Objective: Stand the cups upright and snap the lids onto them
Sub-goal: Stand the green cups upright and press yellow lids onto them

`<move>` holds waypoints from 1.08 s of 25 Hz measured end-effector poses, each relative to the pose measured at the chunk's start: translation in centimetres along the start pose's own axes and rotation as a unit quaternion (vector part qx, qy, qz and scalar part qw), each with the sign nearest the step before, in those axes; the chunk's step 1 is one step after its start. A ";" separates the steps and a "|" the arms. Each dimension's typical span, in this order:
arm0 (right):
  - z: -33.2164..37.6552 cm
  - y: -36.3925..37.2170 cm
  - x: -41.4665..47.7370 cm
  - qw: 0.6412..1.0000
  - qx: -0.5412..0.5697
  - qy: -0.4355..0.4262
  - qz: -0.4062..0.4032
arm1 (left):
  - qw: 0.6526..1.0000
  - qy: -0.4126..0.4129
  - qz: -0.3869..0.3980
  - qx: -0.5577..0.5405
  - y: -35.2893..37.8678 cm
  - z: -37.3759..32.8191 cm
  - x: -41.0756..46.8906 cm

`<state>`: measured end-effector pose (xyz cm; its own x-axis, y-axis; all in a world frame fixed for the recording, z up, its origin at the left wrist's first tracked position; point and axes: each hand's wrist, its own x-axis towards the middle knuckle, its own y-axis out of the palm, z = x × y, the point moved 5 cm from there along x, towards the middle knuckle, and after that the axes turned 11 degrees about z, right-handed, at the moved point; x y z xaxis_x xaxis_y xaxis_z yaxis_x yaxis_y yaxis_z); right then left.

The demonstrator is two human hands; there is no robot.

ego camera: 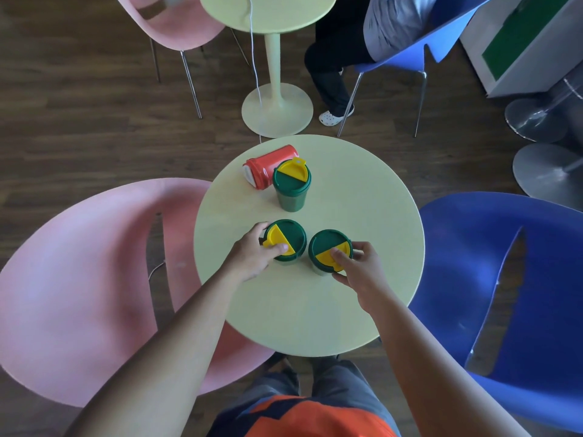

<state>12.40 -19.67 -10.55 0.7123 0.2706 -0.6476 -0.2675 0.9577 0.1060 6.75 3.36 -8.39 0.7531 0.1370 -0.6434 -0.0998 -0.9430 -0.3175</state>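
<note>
Left hand (pixel 252 255): fingers curled round left lidded cup (pixel 285 241), thumb on yellow flap. Right hand (pixel 362 269): fingers likewise gripping right lidded cup (pixel 329 249).

A round pale-yellow table (pixel 362 234) stands on a dark wood-plank floor (pixel 79 121). A pink chair (pixel 79 279) sits to its left and a blue chair (pixel 520 279) to its right. Farther back stands a second pale-yellow pedestal table (pixel 274 99) with a white cord (pixel 254 58) hanging beside its column, another pink chair (pixel 176 23), and a seated person (pixel 362 36) on a blue chair (pixel 441 42) wearing a white clog (pixel 331 116). Grey metal pedestal bases (pixel 542 121) stand at the right.
</note>
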 end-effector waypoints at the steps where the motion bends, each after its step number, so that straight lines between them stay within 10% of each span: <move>1: 0.0 0.0 -0.1 1.000 -0.001 -0.005 -0.001 | 1.000 0.001 -0.002 0.000 0.0 -0.1 -0.1; 27: 1.6 -0.3 0.6 0.993 -0.118 -0.015 -0.005 | 0.999 -0.010 0.008 0.047 -1.3 -0.2 1.6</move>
<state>13.94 -19.61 -9.79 0.7338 0.2681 -0.6243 -0.4030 0.9115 -0.0822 8.22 4.70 -8.82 0.7384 0.1293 -0.6618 -0.1724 -0.9126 -0.3707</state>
